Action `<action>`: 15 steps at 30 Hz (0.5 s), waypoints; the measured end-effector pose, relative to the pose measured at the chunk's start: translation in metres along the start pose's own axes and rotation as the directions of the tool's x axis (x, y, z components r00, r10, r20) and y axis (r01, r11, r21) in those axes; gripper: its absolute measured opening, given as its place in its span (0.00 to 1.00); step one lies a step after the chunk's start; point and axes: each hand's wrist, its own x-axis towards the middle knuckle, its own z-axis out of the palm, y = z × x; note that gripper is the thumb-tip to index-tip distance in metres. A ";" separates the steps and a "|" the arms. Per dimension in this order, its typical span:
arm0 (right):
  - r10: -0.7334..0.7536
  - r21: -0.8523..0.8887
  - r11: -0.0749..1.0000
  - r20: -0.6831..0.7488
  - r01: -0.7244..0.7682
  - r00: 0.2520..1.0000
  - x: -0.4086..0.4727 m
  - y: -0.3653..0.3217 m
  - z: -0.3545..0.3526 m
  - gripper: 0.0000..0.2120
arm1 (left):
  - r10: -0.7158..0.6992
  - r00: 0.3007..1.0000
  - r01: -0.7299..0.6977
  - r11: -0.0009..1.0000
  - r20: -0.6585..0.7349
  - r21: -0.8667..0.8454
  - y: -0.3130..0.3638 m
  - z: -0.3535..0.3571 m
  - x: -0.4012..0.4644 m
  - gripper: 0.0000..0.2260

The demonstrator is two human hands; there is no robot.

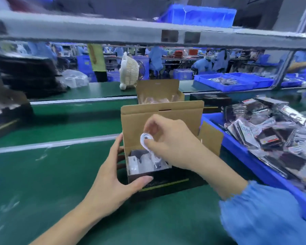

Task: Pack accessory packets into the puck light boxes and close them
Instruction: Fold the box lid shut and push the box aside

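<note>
Near the front middle of the green belt (42,174), your right hand (171,144) hides much of the open box (162,119) interior; motion blur smears the contents. Your right fingers pinch a white packet (146,138) above the opening. Your left hand (113,175) grips the box's left wall, thumb on its dark front. Blurred packets fill the blue bin (254,163) at the belt's right edge

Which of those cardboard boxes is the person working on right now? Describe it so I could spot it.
Start at the green belt and follow both hands to the nearest box, left of the blue bin of packets. The left hand grips its corner. Unlike the open box behind it, it has hands on it and a white packet going in.
</note>
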 end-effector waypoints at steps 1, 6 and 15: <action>0.047 -0.005 0.999 0.025 -0.047 0.999 0.007 0.002 0.006 0.05 | -0.006 1.000 0.006 1.000 -0.001 0.010 0.001 0.000 0.000 0.50; 0.136 0.067 0.988 0.008 -0.137 0.991 0.027 -0.005 0.029 0.06 | -0.057 0.997 0.059 0.997 -0.042 0.043 -0.001 -0.001 -0.001 0.50; 0.016 0.039 0.999 0.312 -0.029 0.950 0.006 -0.017 0.022 0.12 | -0.044 0.997 0.042 0.999 -0.060 -0.027 -0.001 0.006 0.005 0.51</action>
